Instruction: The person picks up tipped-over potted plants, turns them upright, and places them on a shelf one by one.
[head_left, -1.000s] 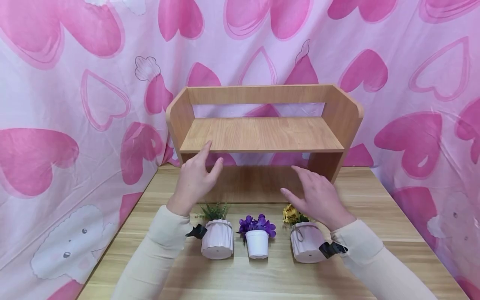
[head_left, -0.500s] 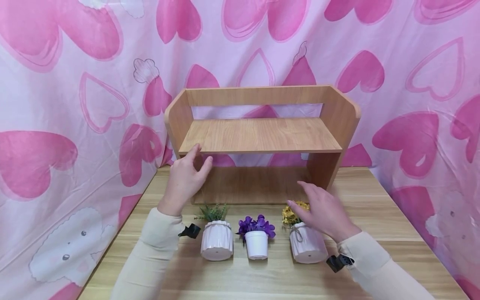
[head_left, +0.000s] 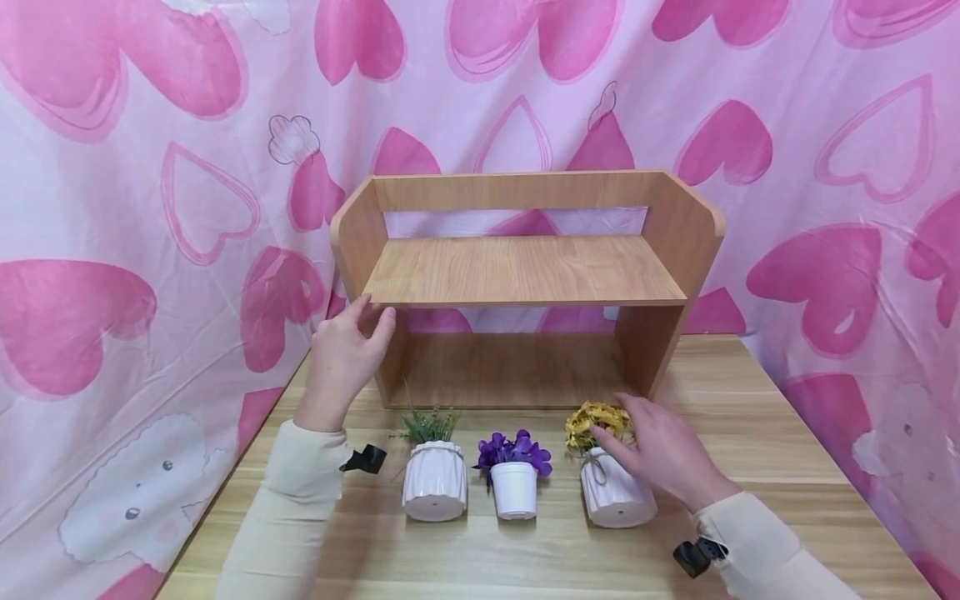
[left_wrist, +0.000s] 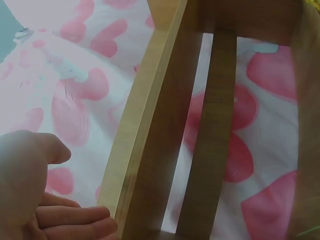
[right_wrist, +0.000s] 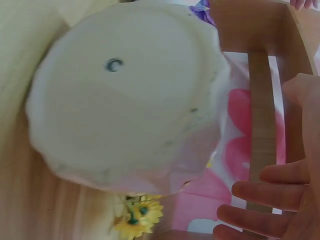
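Head view, from where I stand: the pot of yellow flowers (head_left: pixel 617 497) lies on its side on the worktop (head_left: pixel 465 567), its base facing the person and its yellow blooms (head_left: pixel 583 423) toward 11 o'clock. At its 1 o'clock is the right hand (head_left: pixel 670 450), thumb and fingers apart with nothing gripped; its thumb crosses in front of the blooms, and I can't tell whether it touches them. Right wrist view shows the pot's round base large, the fingers spread to its 4 o'clock.

At 9 o'clock from that pot comes the pot of purple flowers (head_left: pixel 514 487), smaller and smooth-sided, and farther along the same way the pot of green leaves (head_left: pixel 435 487), also tipped over, base toward the person.

From the green one, at 11 o'clock, the left hand (head_left: pixel 341 362) hangs with fingers and thumb apart, holding nothing, its tips just beside the shelf's left front corner; contact is unclear. At 12 o'clock the two-level wooden shelf (head_left: pixel 525 268) stands against a pink heart-patterned cloth (head_left: pixel 495 42). Cream sleeves (head_left: pixel 288 492) reach in from 5 and 7 o'clock.
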